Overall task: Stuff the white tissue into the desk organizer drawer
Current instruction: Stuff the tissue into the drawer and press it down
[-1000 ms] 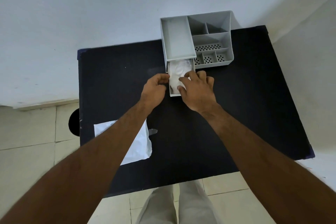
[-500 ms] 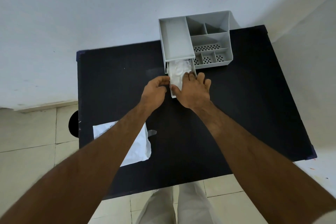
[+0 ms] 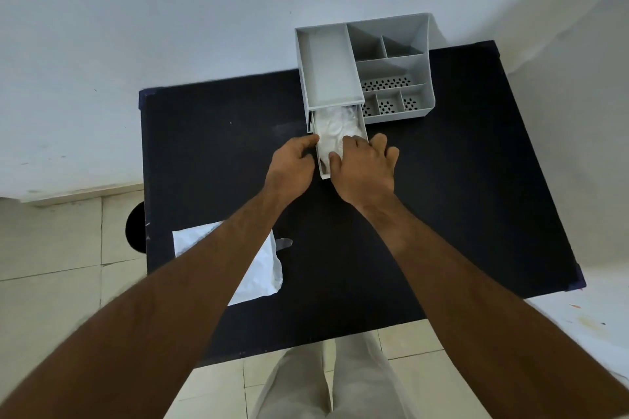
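Note:
A grey desk organizer (image 3: 364, 68) stands at the far edge of the black table (image 3: 211, 153). Its drawer (image 3: 325, 175) is pulled out toward me, and crumpled white tissue (image 3: 335, 131) fills it. My left hand (image 3: 292, 167) grips the drawer's left wall with curled fingers. My right hand (image 3: 364, 170) lies over the drawer's front right part, fingertips pressing down on the tissue. The drawer's near end is mostly hidden under my hands.
A white bag or sheet (image 3: 262, 269) lies near the table's left front edge, partly under my left forearm, with a small grey tab (image 3: 284, 243) beside it. A white wall rises behind the table. Tiled floor and my trouser legs show below.
My right hand has shifted slightly over the drawer, its fingers pushing the tissue further in. My left hand has stayed on the drawer's left side.

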